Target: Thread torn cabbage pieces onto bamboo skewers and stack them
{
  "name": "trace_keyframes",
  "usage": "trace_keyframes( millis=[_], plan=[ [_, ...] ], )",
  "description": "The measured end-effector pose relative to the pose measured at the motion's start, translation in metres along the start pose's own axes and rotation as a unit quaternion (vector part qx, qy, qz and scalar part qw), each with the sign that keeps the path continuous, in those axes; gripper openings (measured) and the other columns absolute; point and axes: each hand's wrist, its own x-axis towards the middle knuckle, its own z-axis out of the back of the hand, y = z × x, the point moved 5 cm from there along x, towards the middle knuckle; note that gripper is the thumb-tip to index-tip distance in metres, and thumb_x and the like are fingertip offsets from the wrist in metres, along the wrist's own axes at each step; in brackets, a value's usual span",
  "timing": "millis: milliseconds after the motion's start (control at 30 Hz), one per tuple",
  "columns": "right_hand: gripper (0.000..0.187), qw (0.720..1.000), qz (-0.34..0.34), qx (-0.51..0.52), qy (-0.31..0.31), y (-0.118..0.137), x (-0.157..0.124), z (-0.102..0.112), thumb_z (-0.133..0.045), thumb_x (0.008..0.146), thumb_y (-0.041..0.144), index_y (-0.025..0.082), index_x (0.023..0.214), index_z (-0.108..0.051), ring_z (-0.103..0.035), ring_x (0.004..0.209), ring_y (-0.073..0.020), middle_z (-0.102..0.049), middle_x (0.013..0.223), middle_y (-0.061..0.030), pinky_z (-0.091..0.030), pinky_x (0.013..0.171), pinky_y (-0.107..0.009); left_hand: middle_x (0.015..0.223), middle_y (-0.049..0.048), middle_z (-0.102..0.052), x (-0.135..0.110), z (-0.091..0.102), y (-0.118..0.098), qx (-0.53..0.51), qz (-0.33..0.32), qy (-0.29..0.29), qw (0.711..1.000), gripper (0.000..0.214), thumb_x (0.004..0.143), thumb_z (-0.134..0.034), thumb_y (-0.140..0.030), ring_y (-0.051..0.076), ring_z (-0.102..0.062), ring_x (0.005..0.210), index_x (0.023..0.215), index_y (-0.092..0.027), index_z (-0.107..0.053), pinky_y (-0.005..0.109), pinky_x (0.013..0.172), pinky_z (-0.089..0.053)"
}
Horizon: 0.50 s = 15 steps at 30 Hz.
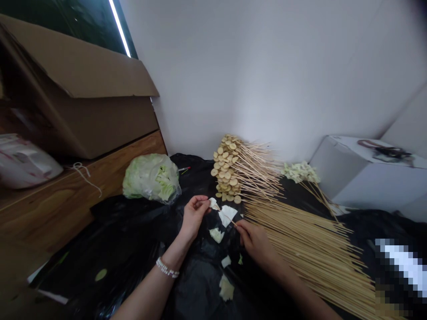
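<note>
Between finger and thumb, my left hand (195, 214) pinches a small pale piece of cabbage leaf (214, 204). My right hand (251, 235) grips a thin wooden skewer (230, 219), whose far end reaches toward that piece. A white square (227, 215), perhaps leaf or paper, lies around the skewer; I cannot tell whether it is threaded on. Loose leaf scraps (216, 234) lie below on the black plastic sheet (196, 284). Right of my right hand spreads a wide layer of bare skewers (307, 240).
Behind my hands are stacked skewers with round pale slices (228, 166). Skewered leaf pieces (301, 171) lie farther right, near a white box (353, 173). A clear bag of cabbage (151, 178) stands left, below a cardboard box (100, 120) on a wooden ledge (110, 173).
</note>
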Motion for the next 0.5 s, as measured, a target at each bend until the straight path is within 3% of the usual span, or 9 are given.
trace_keyframes(
  millis=[267,500],
  plan=[
    [0.037,0.999,0.015,0.029,0.034,0.004,-0.001,-0.001,-0.034,0.095,0.024,0.021,0.108,-0.068,-0.056,0.059,-0.0149,-0.065,0.067,-0.0009,-0.039,0.06,-0.024,0.07,-0.0001,-0.068,0.004,0.009,0.001,0.006,-0.021,-0.041,0.999,0.042,0.057,-0.085,-0.036,0.01,-0.062,0.062,0.087,-0.015,-0.064,0.023,0.064,-0.052],
    [0.037,0.999,0.02,0.038,0.032,0.004,-0.001,-0.001,-0.035,0.095,0.025,0.022,0.106,-0.07,-0.058,0.063,-0.0153,-0.068,0.074,-0.0021,-0.039,0.062,-0.024,0.072,0.0002,-0.067,0.005,0.007,0.004,-0.012,0.005,-0.019,1.0,0.036,0.056,-0.085,-0.034,0.009,-0.061,0.063,0.078,-0.014,-0.066,0.02,0.062,-0.051]
  ],
)
